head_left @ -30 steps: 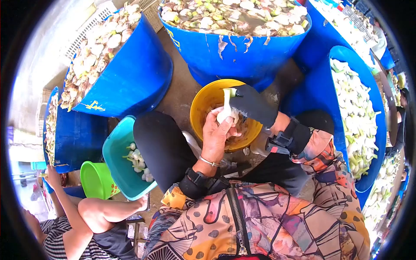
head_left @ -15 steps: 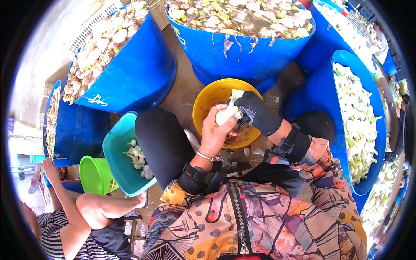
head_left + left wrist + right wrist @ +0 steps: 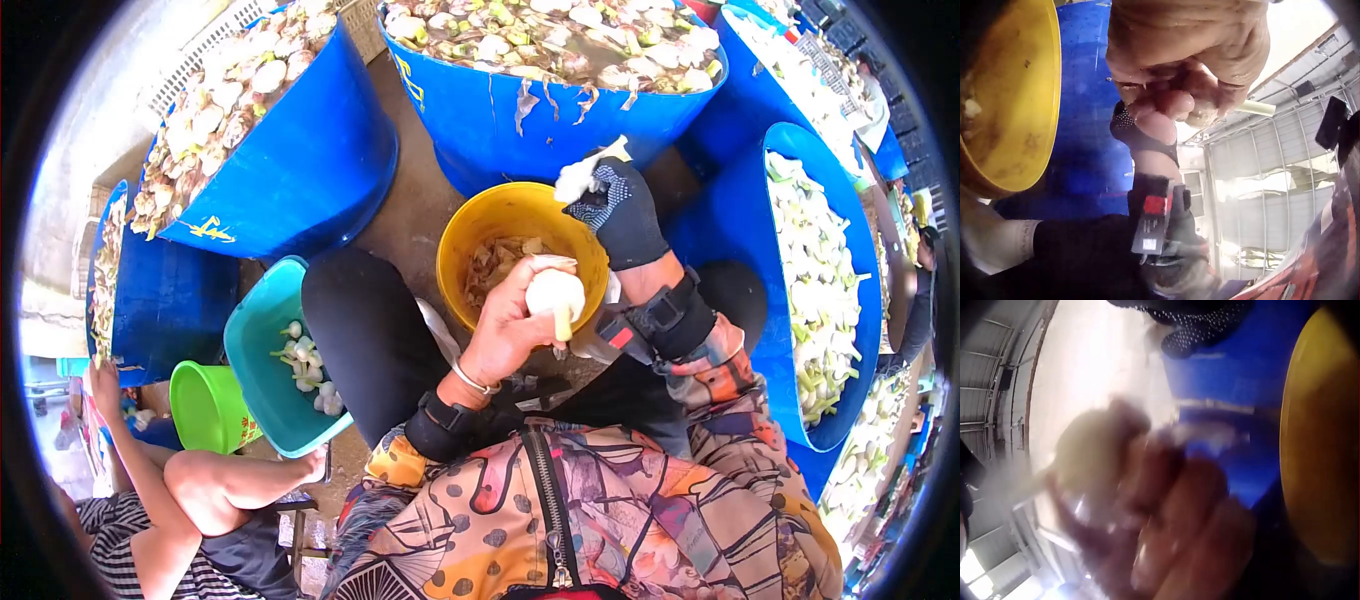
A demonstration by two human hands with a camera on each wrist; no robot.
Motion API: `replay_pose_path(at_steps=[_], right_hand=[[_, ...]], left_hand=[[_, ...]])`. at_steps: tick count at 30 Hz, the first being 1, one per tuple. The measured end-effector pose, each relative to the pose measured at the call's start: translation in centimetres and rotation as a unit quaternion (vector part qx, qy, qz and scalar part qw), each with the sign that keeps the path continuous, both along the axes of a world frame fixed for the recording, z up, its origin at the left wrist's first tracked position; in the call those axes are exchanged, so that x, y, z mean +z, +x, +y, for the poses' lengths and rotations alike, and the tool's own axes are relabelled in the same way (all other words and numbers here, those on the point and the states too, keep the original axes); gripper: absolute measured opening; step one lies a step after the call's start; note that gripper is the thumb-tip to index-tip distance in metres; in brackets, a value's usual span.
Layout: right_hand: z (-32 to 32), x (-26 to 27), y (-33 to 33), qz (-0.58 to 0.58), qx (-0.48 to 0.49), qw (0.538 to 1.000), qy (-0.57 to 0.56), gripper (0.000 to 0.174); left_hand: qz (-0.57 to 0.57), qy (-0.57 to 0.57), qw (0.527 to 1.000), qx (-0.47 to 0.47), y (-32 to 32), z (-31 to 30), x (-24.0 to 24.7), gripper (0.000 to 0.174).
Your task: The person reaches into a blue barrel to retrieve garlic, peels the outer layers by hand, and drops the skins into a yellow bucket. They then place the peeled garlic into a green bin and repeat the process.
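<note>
Blue tubs [image 3: 320, 170] ring the yellow bucket [image 3: 452, 245]; over its near rim the left grip [image 3: 510, 320] clasps the white bulb [image 3: 555, 292], while the right grip [image 3: 622, 210] has risen past its far rim pinching a peel strip [image 3: 583, 177], one layer apparently off

I read a white bulb [image 3: 555, 293] with a pale green stalk above the yellow bucket [image 3: 455, 240]. The right hand [image 3: 622, 210] is gloved in black with white dots and has a white peel [image 3: 583, 178]. Blue tubs [image 3: 300, 170], a teal basin [image 3: 250, 350] and a bright green pail [image 3: 200, 405] stand around. The jacket [image 3: 600, 510] has an orange, pink and cream pattern with black lines.
</note>
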State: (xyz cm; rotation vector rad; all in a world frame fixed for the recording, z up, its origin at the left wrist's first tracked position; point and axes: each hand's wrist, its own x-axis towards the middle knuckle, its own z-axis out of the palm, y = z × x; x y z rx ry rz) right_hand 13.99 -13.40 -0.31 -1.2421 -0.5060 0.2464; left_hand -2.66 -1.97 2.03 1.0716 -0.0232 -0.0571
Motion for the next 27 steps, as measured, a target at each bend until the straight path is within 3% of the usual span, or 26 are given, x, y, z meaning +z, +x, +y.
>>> replay_pose_path(at_steps=[2,3,4,6,7,10,11,14,17,23,27], right_hand=[[-0.4,3.2,-1.1,0.160,-0.026,0.978,-0.128,0.010],[-1.5,-1.4,1.5,-0.152,-0.006,0.946,-0.285,0.011],[-1.5,-0.7,0.6,-0.234,0.019,0.887,-0.397,0.018],[-1.6,1.1,-2.3,-0.382,0.069,0.709,-0.589,0.033],[-1.5,2.8,-3.1,-0.359,0.117,0.698,-0.609,0.031],[-2.2,3.2,-2.4,-0.364,0.109,0.786,-0.488,0.032],[-2.4,3.4,-2.2,-0.304,0.131,0.863,-0.382,0.029],[-0.8,7.4,-3.7,-0.373,0.193,0.852,-0.313,0.024],[-0.5,8.9,-3.9,-0.419,0.253,0.774,-0.402,0.022],[-0.9,8.5,-4.2,-0.453,0.248,0.746,-0.419,0.022],[-1.0,7.8,-5.4,-0.489,0.187,0.741,-0.420,0.018]], left_hand=[[-0.013,0.026,1.000,0.000,0.2,0.2,-0.1,0.049],[-0.029,0.037,0.999,0.021,0.5,0.3,-0.5,0.051],[-0.046,0.050,0.997,0.043,0.6,0.5,-0.5,0.053],[-0.027,0.079,0.995,0.053,0.2,1.5,0.1,0.057],[-0.027,0.114,0.991,0.060,0.1,2.0,0.2,0.056],[-0.045,0.198,0.975,0.088,0.1,2.8,-0.5,0.050],[-0.023,0.196,0.978,0.073,-0.1,3.2,-0.5,0.049],[0.016,0.166,0.986,0.024,0.0,3.6,-0.9,0.044],[0.048,0.118,0.992,-0.005,0.0,3.6,-0.3,0.039],[0.070,0.074,0.995,-0.001,-0.2,3.6,-1.4,0.038],[0.086,0.019,0.996,-0.020,-0.1,3.6,-1.8,0.040]])
